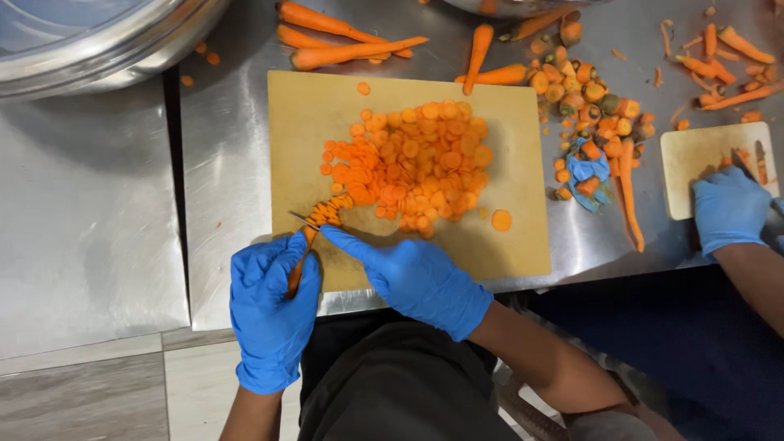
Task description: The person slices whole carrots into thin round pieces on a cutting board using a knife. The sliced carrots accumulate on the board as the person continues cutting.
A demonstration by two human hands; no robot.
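Slender orange carrot (304,260), sliced at its tip, left hand (269,314) grip closed round it, right hand (416,278) grip unclear on knife (306,220)

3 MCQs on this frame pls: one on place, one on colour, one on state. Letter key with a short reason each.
1. Where does the heap of thin round orange carrot slices lie?
A. in the steel bowl
B. on the large tan rectangular cutting board
C. on the floor

2. What colour are the gloves on the left hand and right hand?
A. blue
B. white
C. black

3. What state is the carrot under the thin knife blade?
A. whole and unpeeled
B. grated
C. partly sliced, rounds fanned at its far end

Key:
1 B: the slices are piled mid-board, on the steel worktop.
2 A: both hands wear blue gloves.
3 C: the left hand holds the uncut end, while cut rounds lie beside the blade that the right hand's finger presses.
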